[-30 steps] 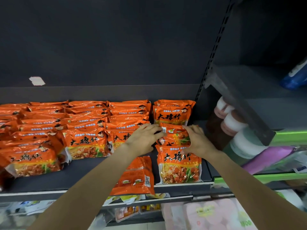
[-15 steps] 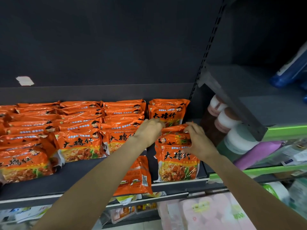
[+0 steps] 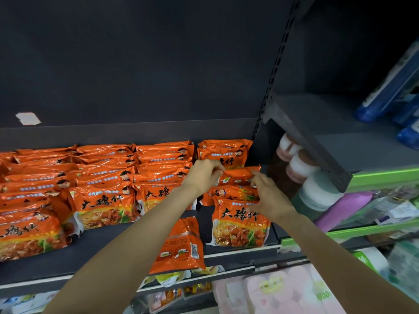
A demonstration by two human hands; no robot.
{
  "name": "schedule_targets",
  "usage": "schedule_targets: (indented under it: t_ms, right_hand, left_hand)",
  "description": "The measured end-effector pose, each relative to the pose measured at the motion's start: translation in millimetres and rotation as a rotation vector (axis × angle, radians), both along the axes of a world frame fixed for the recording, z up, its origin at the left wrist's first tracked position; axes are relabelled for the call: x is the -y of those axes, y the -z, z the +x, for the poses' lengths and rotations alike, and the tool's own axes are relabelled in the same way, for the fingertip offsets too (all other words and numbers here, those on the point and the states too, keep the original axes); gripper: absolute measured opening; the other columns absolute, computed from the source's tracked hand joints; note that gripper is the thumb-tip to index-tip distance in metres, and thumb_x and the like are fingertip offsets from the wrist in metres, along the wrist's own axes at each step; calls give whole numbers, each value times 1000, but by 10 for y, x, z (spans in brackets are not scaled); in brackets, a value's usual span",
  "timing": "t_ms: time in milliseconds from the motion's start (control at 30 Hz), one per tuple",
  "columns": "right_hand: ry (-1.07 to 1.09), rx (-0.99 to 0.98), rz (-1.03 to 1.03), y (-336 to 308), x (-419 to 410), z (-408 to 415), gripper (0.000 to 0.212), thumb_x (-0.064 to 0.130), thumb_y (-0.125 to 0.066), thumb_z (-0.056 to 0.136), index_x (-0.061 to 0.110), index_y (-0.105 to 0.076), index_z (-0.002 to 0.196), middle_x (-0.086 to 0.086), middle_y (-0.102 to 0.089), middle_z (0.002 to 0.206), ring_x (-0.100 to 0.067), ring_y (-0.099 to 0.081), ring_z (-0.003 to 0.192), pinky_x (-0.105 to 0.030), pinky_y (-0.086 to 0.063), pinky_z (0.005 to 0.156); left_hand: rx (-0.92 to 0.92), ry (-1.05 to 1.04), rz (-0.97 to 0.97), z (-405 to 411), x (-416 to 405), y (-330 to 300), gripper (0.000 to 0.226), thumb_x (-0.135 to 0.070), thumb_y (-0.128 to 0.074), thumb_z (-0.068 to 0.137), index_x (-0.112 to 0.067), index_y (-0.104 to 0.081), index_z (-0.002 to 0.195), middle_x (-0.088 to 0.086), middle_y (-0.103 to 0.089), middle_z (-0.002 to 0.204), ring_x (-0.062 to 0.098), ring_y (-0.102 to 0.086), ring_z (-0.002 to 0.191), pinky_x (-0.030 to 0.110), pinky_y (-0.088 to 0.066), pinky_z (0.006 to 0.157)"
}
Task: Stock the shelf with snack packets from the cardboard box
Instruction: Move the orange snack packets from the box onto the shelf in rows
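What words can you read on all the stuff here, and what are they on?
"大豫竹": big black characters on the front orange packet and on the packets left of it.
"000": part of a word on the pink pack below, cut off.
Barcode and small print on the flipped packet: too small.

From my feed, the left forearm (image 3: pixel 127 252) covers most of a flat packet (image 3: pixel 181 245) at the shelf's (image 3: pixel 95 264) front lip, the leftmost orange packets (image 3: pixel 13 232) run off the frame, and the blurred blue packs (image 3: pixel 394 87) stay unreadable.
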State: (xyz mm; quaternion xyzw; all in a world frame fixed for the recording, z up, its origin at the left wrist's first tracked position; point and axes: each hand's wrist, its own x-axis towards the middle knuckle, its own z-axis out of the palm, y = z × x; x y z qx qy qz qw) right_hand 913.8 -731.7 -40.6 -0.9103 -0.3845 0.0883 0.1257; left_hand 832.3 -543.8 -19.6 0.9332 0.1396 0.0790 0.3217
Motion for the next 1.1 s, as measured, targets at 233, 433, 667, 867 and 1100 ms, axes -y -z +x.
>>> schedule_targets:
  t_ms: [233, 433, 667, 867, 1100]
  right_hand:
    - [17, -29, 20, 3, 29, -14, 55, 27, -80, 69, 23, -38, 106, 7, -28, 140, -14, -37, 125, -34, -45, 96]
    - [51, -24, 10, -42, 36, -32, 52, 26, -80, 69, 24, -35, 94, 5, -43, 113, -14, -44, 105, -30, -45, 80]
    - [33, 68, 4, -76, 97, -150, 60, 19, -75, 75, 24, -40, 123, 1, -46, 115, -17, -45, 108, -31, -46, 84]
    - [-47, 124, -12, -85, 213, -286, 51, 9, -64, 83, 31, -54, 128, 1, -49, 117, -19, -45, 110, -38, -42, 93]
    - [-37, 114, 69, -101, 168, -367, 35, 35, -71, 79, 29, -66, 112, 3, -51, 113, -17, -45, 108, -38, -42, 91]
  left_hand:
    - [-154, 192, -90, -85, -56, -40, 41, -4, -54, 92, -21, -56, 129, 3, -51, 138, 18, -47, 127, 24, -36, 104]
    - [-50, -30, 110, -29, -63, -14, 30, -13, -58, 91, -12, -62, 121, 12, -65, 117, 25, -64, 103, 33, -51, 91]
    - [-36, -13, 82, -150, -1, 24, 28, -21, -64, 88, -12, -65, 114, 13, -68, 106, 26, -65, 94, 39, -54, 82]
    - [-146, 239, 151, -201, -34, 22, 31, -9, -58, 90, -12, -62, 121, 7, -58, 130, 22, -55, 119, 34, -45, 100]
    - [-19, 241, 389, -137, 89, -23, 8, -21, -63, 87, -17, -67, 93, -5, -52, 127, 16, -50, 116, 31, -48, 83]
